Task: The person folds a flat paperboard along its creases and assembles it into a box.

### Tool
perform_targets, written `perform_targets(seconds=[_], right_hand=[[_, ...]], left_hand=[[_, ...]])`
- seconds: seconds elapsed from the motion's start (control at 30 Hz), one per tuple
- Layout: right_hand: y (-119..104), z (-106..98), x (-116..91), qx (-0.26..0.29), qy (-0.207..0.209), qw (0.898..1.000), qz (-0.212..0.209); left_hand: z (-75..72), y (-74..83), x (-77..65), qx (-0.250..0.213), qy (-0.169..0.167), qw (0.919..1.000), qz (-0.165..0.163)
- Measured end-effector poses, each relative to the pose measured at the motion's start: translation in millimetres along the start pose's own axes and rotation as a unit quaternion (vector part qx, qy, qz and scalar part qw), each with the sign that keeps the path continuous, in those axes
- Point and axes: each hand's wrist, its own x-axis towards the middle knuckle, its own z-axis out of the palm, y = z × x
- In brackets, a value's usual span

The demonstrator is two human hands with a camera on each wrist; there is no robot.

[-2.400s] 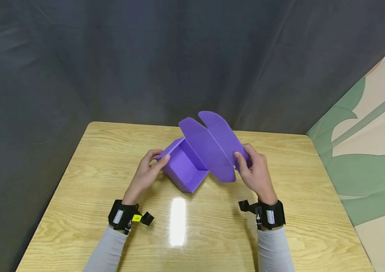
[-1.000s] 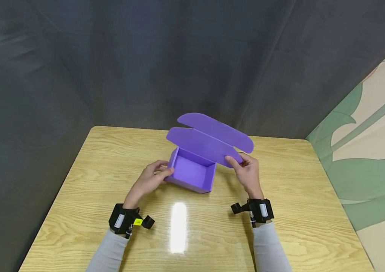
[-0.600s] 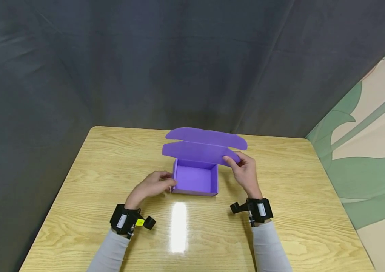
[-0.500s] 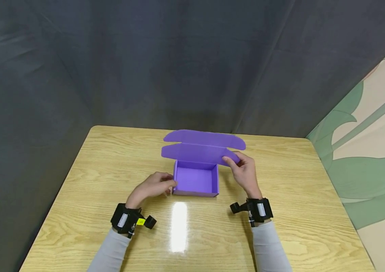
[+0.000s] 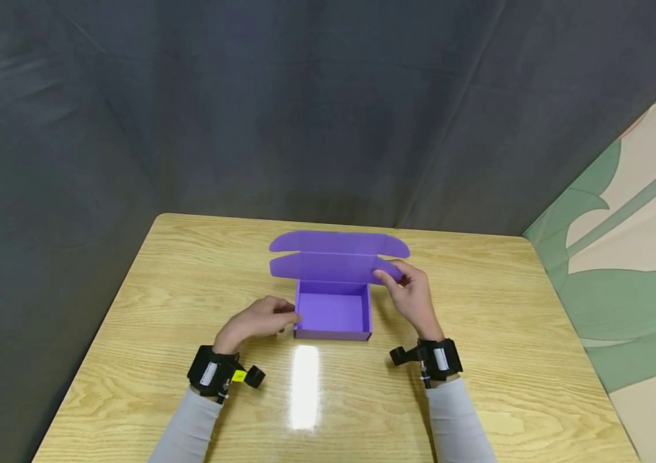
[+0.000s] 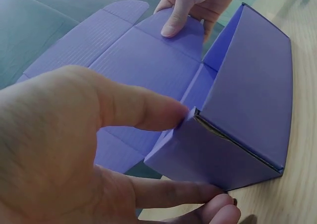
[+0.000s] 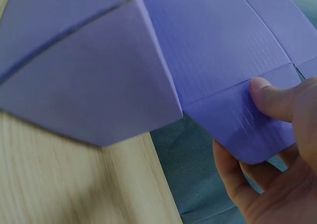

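Note:
A purple cardboard box (image 5: 332, 312) stands on the table with its lid (image 5: 336, 267) raised at the back, side flaps and front flap spread. Its inside shows nothing in it. My left hand (image 5: 258, 318) holds the box at its left wall; in the left wrist view the thumb (image 6: 158, 112) lies at the top front corner and the fingers reach low along the outside. With my right hand (image 5: 411, 296) I pinch the lid's right side flap (image 7: 247, 127), thumb on the inner face and fingers behind it.
The wooden table (image 5: 478, 321) ends at a back edge just beyond the lid. Behind it hangs a dark curtain (image 5: 282, 109), and a floral cloth (image 5: 640, 257) is at the right. Black cameras (image 5: 212, 372) are strapped to both wrists.
The box, tilted and turned earlier, has come down square onto the table. The right hand has moved from the front flap to the side flap, and the lid has shifted slightly nearer.

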Motion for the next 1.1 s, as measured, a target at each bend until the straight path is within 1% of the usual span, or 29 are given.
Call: perform_targets(seconds=[0.03, 0.1, 0.17, 0.2, 0.23, 0.27, 0.33, 0.4, 0.47, 0.5, 0.53, 0.57, 0.6, 0.67, 0.8, 0.87, 0.93, 1.0, 1.1], right_hand=[[5.2, 0.2, 0.2, 0.001, -0.003, 1.000, 0.002], [15.0, 0.7, 0.4, 0.005, -0.010, 1.000, 0.007], [18.1, 0.6, 0.3, 0.012, -0.017, 1.000, 0.011], [17.9, 0.4, 0.2, 0.015, -0.020, 1.000, 0.012], [18.2, 0.1, 0.1, 0.017, -0.022, 1.000, 0.012], [17.8, -0.5, 0.2, 0.016, -0.024, 1.000, 0.012], [16.8, -2.8, 0.1, 0.014, -0.026, 0.999, 0.013], [15.4, -6.4, 0.0, 0.013, -0.028, 0.999, 0.013], [14.7, -11.4, -0.1, 0.017, -0.028, 0.999, 0.017], [14.3, -14.1, -0.2, 0.022, -0.027, 0.999, 0.019], [14.2, -17.0, -0.3, 0.028, -0.024, 0.999, 0.022], [14.3, -19.9, -0.4, 0.033, -0.023, 0.999, 0.024], [14.5, -22.6, -0.3, 0.038, -0.021, 0.999, 0.025], [14.5, -27.5, 0.2, 0.042, -0.019, 0.999, 0.027], [12.9, -34.5, 2.2, 0.035, -0.021, 0.999, 0.032], [12.5, -36.3, 2.8, 0.032, -0.026, 0.998, 0.037], [11.9, -37.6, 3.1, 0.032, -0.034, 0.998, 0.041], [11.5, -39.0, 2.8, 0.033, -0.044, 0.997, 0.046], [10.6, -41.2, 1.9, 0.035, -0.067, 0.996, 0.048]], left_hand=[[-1.4, -0.7, -0.3, -0.002, 0.014, 0.9999, 0.002], [-4.7, -2.0, -0.1, -0.008, 0.062, 0.9979, 0.015], [-7.5, -2.3, 1.2, -0.031, 0.123, 0.9912, 0.036], [-8.4, -2.6, 2.6, -0.047, 0.157, 0.9850, 0.053], [-9.3, -2.8, 3.6, -0.063, 0.191, 0.9769, 0.073], [-10.1, -2.9, 4.6, -0.082, 0.222, 0.9667, 0.098], [-10.5, -2.5, 5.9, -0.119, 0.275, 0.9424, 0.149], [-10.9, -2.1, 6.6, -0.144, 0.316, 0.9167, 0.197], [-11.0, -2.1, 7.0, -0.155, 0.348, 0.8961, 0.228], [-11.0, -2.1, 7.1, -0.156, 0.360, 0.8891, 0.236], [-11.1, -2.2, 7.4, -0.160, 0.368, 0.8841, 0.240], [-11.2, -2.3, 7.4, -0.163, 0.373, 0.8807, 0.243], [-11.3, -2.3, 7.4, -0.165, 0.375, 0.8793, 0.242], [-11.7, -2.4, 7.4, -0.174, 0.377, 0.8791, 0.234], [-12.7, -0.6, 7.0, -0.197, 0.370, 0.8822, 0.214], [-13.4, -0.3, 7.3, -0.214, 0.360, 0.8840, 0.207], [-14.6, 0.2, 7.0, -0.228, 0.347, 0.8870, 0.202], [-16.1, 0.5, 5.9, -0.235, 0.332, 0.8922, 0.197], [-19.6, -0.5, 3.6, -0.232, 0.308, 0.9008, 0.200]])
